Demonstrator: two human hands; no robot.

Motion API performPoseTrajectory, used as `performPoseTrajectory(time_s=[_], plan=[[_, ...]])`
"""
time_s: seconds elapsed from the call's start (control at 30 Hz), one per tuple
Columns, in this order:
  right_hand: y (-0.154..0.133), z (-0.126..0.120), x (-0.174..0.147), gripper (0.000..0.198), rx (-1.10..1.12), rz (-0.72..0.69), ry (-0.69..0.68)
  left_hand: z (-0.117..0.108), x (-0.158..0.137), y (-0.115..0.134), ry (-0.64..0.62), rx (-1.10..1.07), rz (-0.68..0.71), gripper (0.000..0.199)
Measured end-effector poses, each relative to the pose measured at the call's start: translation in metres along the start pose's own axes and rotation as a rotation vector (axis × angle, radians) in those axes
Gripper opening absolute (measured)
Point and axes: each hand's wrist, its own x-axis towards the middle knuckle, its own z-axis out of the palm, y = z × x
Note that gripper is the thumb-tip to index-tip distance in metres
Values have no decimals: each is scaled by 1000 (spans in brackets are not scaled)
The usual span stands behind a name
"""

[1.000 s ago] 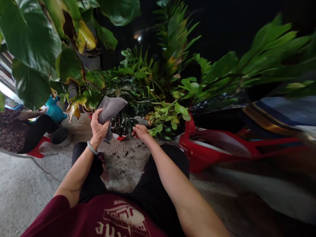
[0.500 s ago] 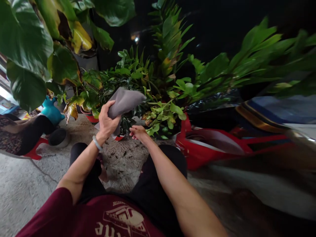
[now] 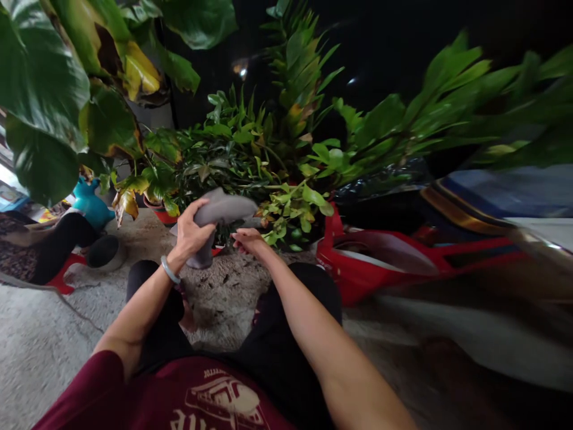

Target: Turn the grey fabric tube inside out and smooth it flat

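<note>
A soft grey cloth (image 3: 226, 208) is gripped in my left hand (image 3: 191, 232), fingers wrapped round its middle. One part of it sticks out to the right and another hangs down below the hand. Just right of the cloth, and apart from it, is my right hand (image 3: 249, 240). Its fingers are curled in and pressed together; whether anything small is between them I cannot make out. Beyond both hands grow leafy green plants (image 3: 293, 209), the nearest leaves close to my right hand.
On my right stands a red bag (image 3: 349, 280), with a blue bag (image 3: 483, 191) behind it. To my left another person (image 3: 40, 245) sits on a red stool (image 3: 65, 275) beside a dark bowl (image 3: 105, 254) and a teal figure (image 3: 92, 203). Large leaves (image 3: 40, 77) overhang the upper left.
My left hand has tilted and lowered the cloth, so more of it hangs beneath the hand. My right hand stays nearly in place, fingers still curled.
</note>
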Motion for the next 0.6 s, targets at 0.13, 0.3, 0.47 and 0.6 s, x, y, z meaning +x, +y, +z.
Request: performPoseTrajectory(time_s=[0.13, 0.3, 0.47, 0.6], plan=[[-6, 1, -3, 20, 86, 55, 8, 15, 47, 7, 95, 29, 128, 57], [-6, 2, 0, 13, 125, 110, 12, 17, 4, -21, -214, 139, -55, 54], [-3, 0, 2, 17, 132, 127, 3, -14, -32, -14, -163, 52, -39, 51], [-8, 0, -3, 14, 180, 91, -22, -9, 15, 8, 48, 39, 153, 53]])
